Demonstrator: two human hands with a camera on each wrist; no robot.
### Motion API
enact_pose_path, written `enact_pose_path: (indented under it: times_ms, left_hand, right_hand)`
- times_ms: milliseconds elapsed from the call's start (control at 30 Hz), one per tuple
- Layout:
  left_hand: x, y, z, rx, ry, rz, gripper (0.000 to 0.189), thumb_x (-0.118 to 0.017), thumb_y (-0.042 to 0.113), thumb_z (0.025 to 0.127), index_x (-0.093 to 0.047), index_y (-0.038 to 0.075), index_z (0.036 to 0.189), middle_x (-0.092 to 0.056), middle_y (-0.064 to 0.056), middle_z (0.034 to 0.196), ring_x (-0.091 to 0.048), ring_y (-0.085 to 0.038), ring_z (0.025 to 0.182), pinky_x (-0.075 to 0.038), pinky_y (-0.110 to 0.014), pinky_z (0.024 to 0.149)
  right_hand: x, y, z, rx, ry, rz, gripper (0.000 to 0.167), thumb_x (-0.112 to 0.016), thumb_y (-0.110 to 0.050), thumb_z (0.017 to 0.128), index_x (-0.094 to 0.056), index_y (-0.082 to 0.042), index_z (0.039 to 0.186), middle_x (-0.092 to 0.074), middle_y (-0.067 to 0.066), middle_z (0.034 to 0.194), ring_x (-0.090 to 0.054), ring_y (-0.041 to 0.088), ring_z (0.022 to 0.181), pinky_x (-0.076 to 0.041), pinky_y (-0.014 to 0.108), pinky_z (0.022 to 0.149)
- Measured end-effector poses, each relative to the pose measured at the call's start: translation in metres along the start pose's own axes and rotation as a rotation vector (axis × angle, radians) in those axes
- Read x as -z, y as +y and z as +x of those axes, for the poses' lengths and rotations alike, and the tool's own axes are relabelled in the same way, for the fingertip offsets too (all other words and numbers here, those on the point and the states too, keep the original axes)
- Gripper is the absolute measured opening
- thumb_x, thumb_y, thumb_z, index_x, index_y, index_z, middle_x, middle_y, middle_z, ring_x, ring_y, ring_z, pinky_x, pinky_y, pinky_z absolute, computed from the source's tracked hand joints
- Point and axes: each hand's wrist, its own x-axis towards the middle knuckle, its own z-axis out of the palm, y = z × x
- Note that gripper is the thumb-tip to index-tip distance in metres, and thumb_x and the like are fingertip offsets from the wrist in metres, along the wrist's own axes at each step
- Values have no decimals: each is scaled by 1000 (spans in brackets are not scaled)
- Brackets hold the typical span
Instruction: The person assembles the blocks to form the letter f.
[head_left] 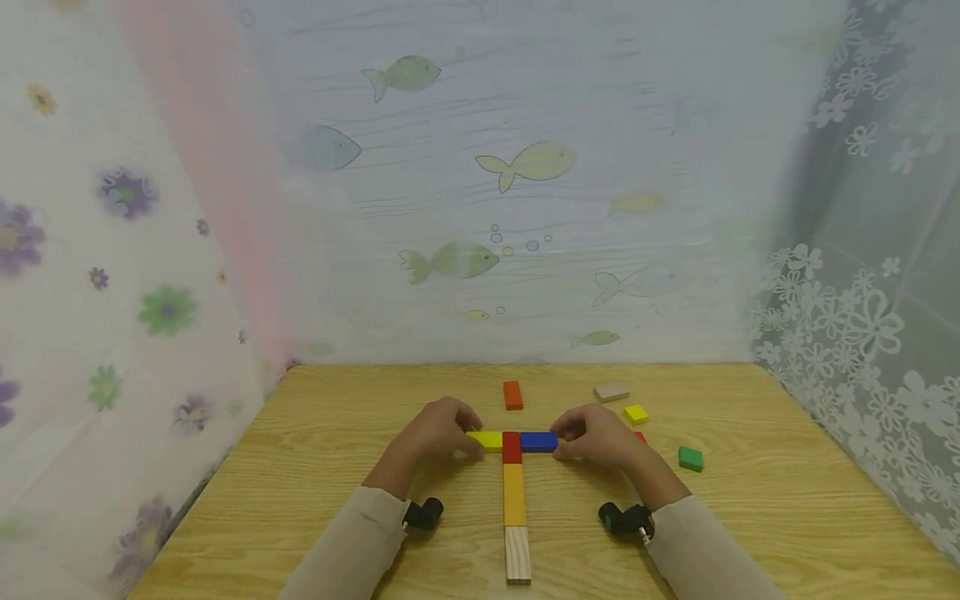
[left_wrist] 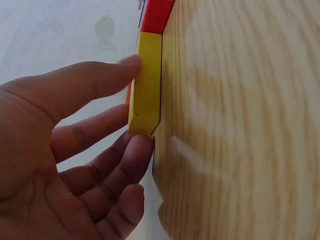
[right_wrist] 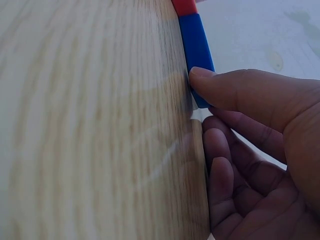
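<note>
A dark red block (head_left: 512, 447) lies on the table at the head of a column, with an orange-yellow block (head_left: 513, 495) and a plain wood block (head_left: 517, 554) below it. To its left a yellow block (head_left: 487, 442) touches it, and a blue block (head_left: 538, 442) touches it on the right. My left hand (head_left: 446, 433) pinches the yellow block's outer end between thumb (left_wrist: 125, 70) and fingers. With the thumb (right_wrist: 215, 85) on its near side and a finger behind, my right hand (head_left: 596, 437) pinches the blue block's outer end.
Beyond the column lies an orange-red block (head_left: 513, 395). At the right are a pale wood block (head_left: 611, 392), a small yellow block (head_left: 636, 414), a green block (head_left: 691, 458) and a red block (head_left: 640, 437) partly hidden by my right hand. Patterned curtains (head_left: 450, 208) enclose the table.
</note>
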Motion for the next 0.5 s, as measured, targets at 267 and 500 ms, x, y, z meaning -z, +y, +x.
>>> enact_pose_path:
  times_ms: [267,500]
  left_hand:
    - [7,-15,0,46,1,-97,25,-81,29,90,-77,9,105,-73,-2,93,-68,-17,81,-58,-36,74]
    - [12,-26,0,36,-57,-204,32,-84,24,88,-76,4,112,-78,-5,85,-75,-18,77,-61,-35,73]
  right_hand:
    - [0,0,0,-3,4,-3,30,-89,-19,81,-79,-14,109,-72,-2,102,-62,15,92,-54,34,82]
    - [0,1,1,-15,7,-5,30,-90,-21,81,-79,-16,109,-72,-3,102,-63,14,93,-54,33,83]
